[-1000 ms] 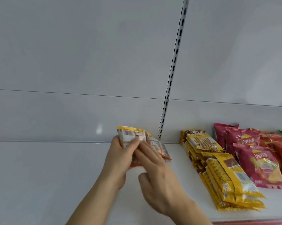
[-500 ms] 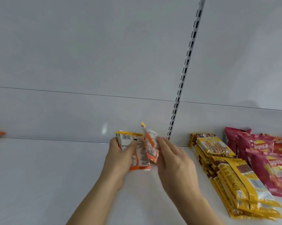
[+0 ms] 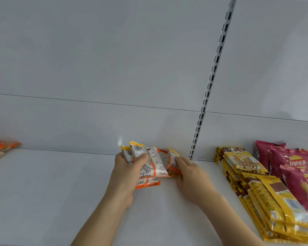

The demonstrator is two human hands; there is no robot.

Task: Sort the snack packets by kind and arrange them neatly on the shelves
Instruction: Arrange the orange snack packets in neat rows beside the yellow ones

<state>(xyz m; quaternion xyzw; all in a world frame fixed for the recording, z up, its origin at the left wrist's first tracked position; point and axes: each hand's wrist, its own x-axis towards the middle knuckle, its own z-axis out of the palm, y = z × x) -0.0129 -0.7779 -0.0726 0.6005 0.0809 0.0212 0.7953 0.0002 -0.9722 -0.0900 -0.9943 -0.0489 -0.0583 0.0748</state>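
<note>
Orange packets [image 3: 153, 166] gripped by left hand [image 3: 126, 174] and right hand [image 3: 190, 176] (both curled), squaring; next, set down on shelf [image 3: 52, 192].

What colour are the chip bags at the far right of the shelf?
The chip bags are magenta-red with a yellow logo, seen in the head view.

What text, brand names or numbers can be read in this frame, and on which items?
"Lay's": on the red chip bags, at least two logos, followed by small characters too blurred to read.
Yellow packets: printing and barcode illegible.
Orange packets held by left hand and right hand: barcodes, small print unreadable.
Far-left orange packet: unreadable.
</note>
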